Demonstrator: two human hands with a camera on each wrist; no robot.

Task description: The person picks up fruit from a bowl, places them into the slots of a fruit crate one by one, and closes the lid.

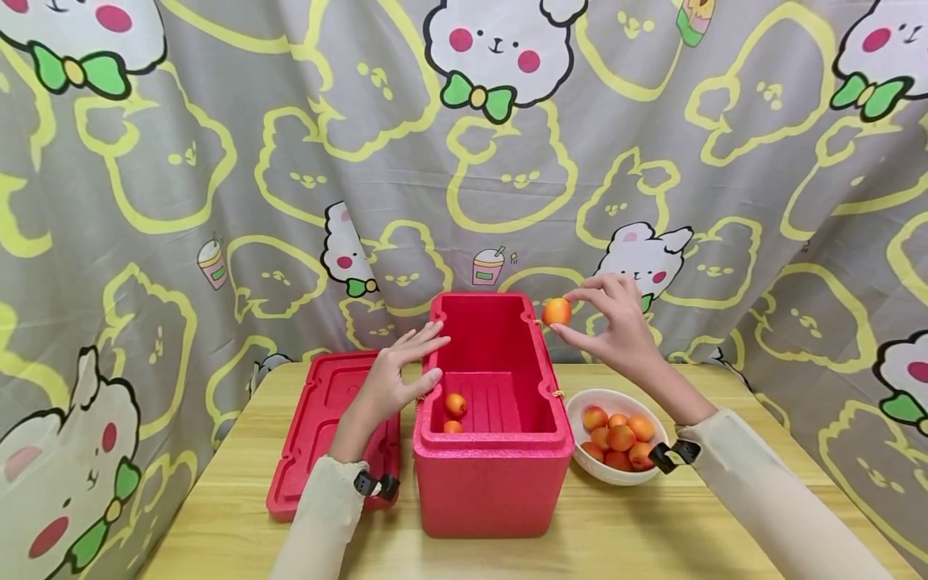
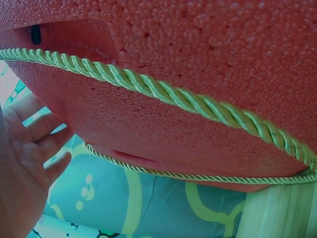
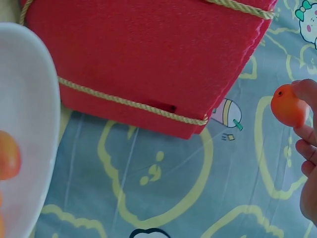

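Observation:
My right hand [image 1: 619, 326] pinches a small orange-red fruit [image 1: 557, 312], apricot-like, between thumb and fingers. It is held up just right of the red foam box's far right rim; the right wrist view shows a dark spot on the fruit [image 3: 290, 105]. At the left rim of the open box [image 1: 493, 491], my left hand [image 1: 397, 370] has its fingers extended, with fingertips reaching over the edge. Whether they press on the rim I cannot tell. Two similar fruits [image 1: 455, 404] lie inside, in the near left corner.
Right of the box, a white bowl [image 1: 616, 475] holds several more of these fruits [image 1: 621, 437]. The red lid [image 1: 290, 475] lies on the wooden table [image 1: 217, 515] at the left, partly under my left arm. Twisted yellow cord [image 2: 163, 89] runs along the box's side. A patterned curtain [image 1: 406, 185] hangs behind.

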